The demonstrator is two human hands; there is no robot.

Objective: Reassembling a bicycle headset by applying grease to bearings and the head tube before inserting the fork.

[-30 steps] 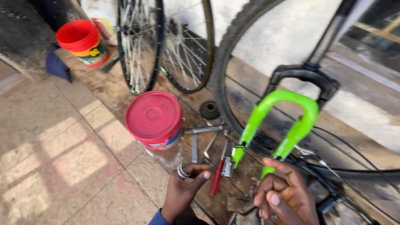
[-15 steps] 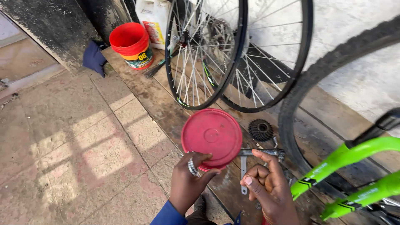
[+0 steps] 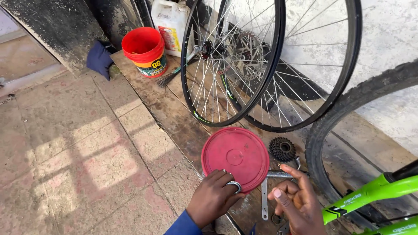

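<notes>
My left hand [image 3: 213,196] holds a small metal bearing ring [image 3: 235,186] between fingertips, against the front edge of a round red lid [image 3: 235,157] that covers a tub. My right hand [image 3: 298,203] is beside it to the right, fingers loosely curled and apart, empty as far as I can see, hovering over flat metal wrenches [image 3: 264,198] lying on the stained ledge. A black gear cassette [image 3: 282,149] sits just behind the wrenches. A bright green bicycle fork [image 3: 374,193] crosses the lower right.
Two bare spoked wheel rims [image 3: 244,65] lean against the wall. A mounted tyre [image 3: 331,130] curves at right. Behind stand a red bucket [image 3: 144,50], a white jerrycan [image 3: 170,19] and a blue cloth [image 3: 99,58]. Paved tiles [image 3: 78,143] lie on the left.
The view has swung left and up, so the green fork slid to the lower right. My left hand still grips the ring by the red lid; my right hand has drawn back a little.
</notes>
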